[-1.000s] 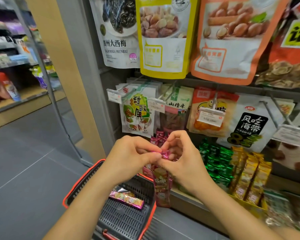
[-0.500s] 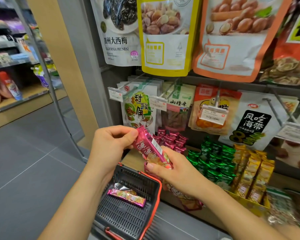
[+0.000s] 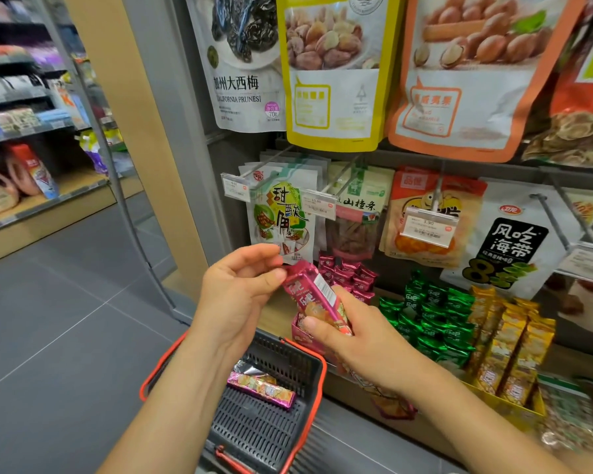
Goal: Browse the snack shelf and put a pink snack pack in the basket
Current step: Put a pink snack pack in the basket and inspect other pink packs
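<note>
A long pink snack pack point(image 3: 314, 295) is held slantwise above the basket, in front of the shelf. My left hand point(image 3: 240, 289) pinches its upper end between thumb and forefinger. My right hand point(image 3: 350, 340) grips its lower end from below, thumb on its front. The dark basket point(image 3: 281, 436) with red rim sits on the floor below both hands. Another pink pack point(image 3: 261, 390) lies inside it. More pink packs point(image 3: 346, 273) stand in a box on the shelf just behind my hands.
Green packs point(image 3: 432, 316) and yellow packs point(image 3: 507, 340) fill the shelf to the right. Large snack bags point(image 3: 332, 70) hang on pegs above, with price tags point(image 3: 428, 227) sticking out. A grey shelf post point(image 3: 172, 131) stands left; grey floor point(image 3: 55, 336) lies left.
The pink pack was lifted from hanging below my hands to a slanted hold. My left hand moved left and up; since half a second ago things have barely shifted.
</note>
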Action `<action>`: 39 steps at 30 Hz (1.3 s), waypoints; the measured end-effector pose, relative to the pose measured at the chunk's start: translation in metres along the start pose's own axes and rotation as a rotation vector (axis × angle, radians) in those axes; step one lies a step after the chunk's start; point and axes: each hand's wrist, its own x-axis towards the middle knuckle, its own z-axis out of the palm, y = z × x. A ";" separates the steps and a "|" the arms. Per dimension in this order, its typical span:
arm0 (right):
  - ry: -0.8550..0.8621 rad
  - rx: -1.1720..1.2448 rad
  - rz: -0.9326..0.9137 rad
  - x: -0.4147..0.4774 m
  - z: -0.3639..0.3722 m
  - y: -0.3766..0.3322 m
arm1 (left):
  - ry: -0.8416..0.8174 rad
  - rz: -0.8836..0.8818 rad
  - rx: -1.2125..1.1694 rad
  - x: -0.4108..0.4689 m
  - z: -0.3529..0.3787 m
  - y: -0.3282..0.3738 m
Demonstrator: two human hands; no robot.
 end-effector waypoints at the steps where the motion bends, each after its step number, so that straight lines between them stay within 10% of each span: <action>1: -0.005 -0.052 0.009 -0.001 -0.001 0.001 | -0.017 0.004 0.006 0.000 0.000 0.001; 9: 0.083 -0.509 -0.025 -0.005 0.002 0.007 | -0.150 0.076 0.695 -0.001 -0.011 0.010; 14: 0.195 -0.637 -0.073 -0.007 0.005 0.006 | -0.146 -0.048 0.702 -0.001 -0.014 0.007; 27: -0.143 0.040 0.000 -0.003 -0.004 0.003 | 0.062 0.142 0.485 0.007 -0.024 0.008; 39: -0.122 -0.095 0.002 -0.004 -0.017 0.006 | 0.011 0.625 1.465 0.010 -0.037 0.008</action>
